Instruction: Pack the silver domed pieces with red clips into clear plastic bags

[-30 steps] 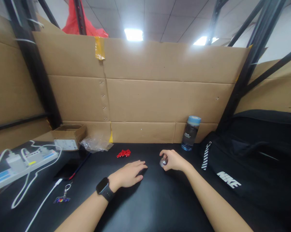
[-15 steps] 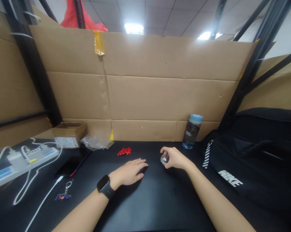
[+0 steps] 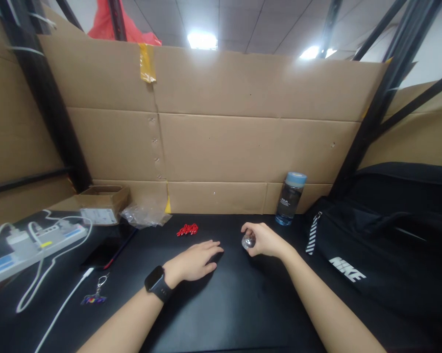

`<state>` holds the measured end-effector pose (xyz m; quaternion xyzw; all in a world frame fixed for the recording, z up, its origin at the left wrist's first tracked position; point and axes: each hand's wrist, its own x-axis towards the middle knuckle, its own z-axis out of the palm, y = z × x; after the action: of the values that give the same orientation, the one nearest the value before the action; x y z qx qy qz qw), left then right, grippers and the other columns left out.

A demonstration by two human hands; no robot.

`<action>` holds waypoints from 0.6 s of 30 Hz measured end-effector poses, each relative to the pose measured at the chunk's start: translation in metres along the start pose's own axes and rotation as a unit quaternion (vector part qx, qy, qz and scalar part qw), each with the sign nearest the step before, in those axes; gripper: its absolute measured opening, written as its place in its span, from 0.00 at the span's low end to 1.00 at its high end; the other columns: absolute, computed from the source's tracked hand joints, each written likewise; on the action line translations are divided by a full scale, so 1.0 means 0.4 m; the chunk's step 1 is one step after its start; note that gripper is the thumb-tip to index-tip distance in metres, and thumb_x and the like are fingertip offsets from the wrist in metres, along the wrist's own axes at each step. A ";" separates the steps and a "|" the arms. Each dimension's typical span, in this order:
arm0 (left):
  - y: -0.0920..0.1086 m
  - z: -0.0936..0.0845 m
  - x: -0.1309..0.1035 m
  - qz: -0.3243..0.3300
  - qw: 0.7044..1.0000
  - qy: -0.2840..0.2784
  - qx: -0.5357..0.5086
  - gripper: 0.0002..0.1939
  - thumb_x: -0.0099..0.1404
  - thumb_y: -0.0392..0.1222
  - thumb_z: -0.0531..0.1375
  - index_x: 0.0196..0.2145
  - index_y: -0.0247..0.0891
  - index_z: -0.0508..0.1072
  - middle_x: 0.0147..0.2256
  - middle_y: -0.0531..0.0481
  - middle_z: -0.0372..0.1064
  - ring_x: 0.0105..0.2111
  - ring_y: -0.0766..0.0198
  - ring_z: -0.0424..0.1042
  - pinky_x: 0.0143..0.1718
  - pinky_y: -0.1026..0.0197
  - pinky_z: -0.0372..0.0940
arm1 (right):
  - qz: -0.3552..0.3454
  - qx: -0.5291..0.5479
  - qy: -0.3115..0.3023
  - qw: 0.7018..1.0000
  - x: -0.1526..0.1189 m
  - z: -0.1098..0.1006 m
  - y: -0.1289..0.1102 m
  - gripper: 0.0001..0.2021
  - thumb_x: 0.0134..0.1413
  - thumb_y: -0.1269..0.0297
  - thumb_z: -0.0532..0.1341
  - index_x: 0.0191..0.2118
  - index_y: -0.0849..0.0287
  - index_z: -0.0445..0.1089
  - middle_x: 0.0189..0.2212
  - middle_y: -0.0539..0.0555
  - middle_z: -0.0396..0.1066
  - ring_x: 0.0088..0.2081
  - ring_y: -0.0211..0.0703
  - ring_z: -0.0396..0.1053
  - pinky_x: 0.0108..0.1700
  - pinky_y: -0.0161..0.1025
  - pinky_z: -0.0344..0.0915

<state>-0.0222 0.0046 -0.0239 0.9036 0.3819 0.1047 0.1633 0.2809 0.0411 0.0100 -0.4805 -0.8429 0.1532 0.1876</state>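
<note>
My right hand [image 3: 262,239] is curled round a small clear, shiny round object [image 3: 248,241], held between thumb and fingers just over the black table [image 3: 221,314]. What exactly the object is, I cannot make out. Palm down, my left hand [image 3: 200,261] lies on the table with its fingers spread and nothing in it; a dark watch [image 3: 158,284] is on that wrist. Beyond the left hand is a small bundle of red cord-like pieces [image 3: 187,230].
A water bottle [image 3: 290,199] stands by the cardboard wall [image 3: 213,152]. On the right is a black bag [image 3: 382,245]. Leftward are a power strip [image 3: 64,237], a phone [image 3: 104,254], a keychain [image 3: 95,298], an open carton [image 3: 102,202] and clear plastic [image 3: 142,215].
The whole view has shifted slightly, with everything a little further left. Both hands keep nearly the same pose, and the clear object is still in my right hand.
</note>
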 end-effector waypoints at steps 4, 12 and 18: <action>0.005 -0.004 -0.002 -0.001 1.000 -0.011 0.018 0.29 0.70 0.43 0.57 0.67 0.44 0.64 0.70 0.44 0.54 0.70 0.48 0.53 0.69 0.44 0.54 | 0.015 0.001 -0.002 1.000 0.000 -0.007 0.027 0.27 0.32 0.68 0.70 0.46 0.55 0.72 0.36 0.49 0.78 0.35 0.42 0.73 0.38 0.34 0.64; 0.009 -0.006 -0.001 -0.007 1.000 -0.015 0.021 0.28 0.70 0.43 0.56 0.67 0.44 0.64 0.70 0.43 0.53 0.70 0.48 0.53 0.69 0.44 0.54 | 0.024 0.007 -0.008 1.000 0.003 -0.005 0.037 0.27 0.32 0.69 0.71 0.45 0.55 0.72 0.35 0.48 0.78 0.34 0.41 0.73 0.37 0.33 0.64; 0.011 -0.008 -0.001 -0.005 1.000 -0.017 0.022 0.28 0.71 0.43 0.56 0.67 0.43 0.64 0.70 0.41 0.53 0.70 0.47 0.53 0.69 0.44 0.54 | 0.018 0.005 0.001 1.000 0.007 0.001 0.031 0.28 0.32 0.68 0.71 0.47 0.55 0.72 0.37 0.49 0.78 0.35 0.42 0.73 0.38 0.33 0.64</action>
<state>-0.0206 0.0023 -0.0196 0.9069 0.3855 0.0798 0.1502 0.2890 0.0495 0.0046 -0.4944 -0.8333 0.1604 0.1882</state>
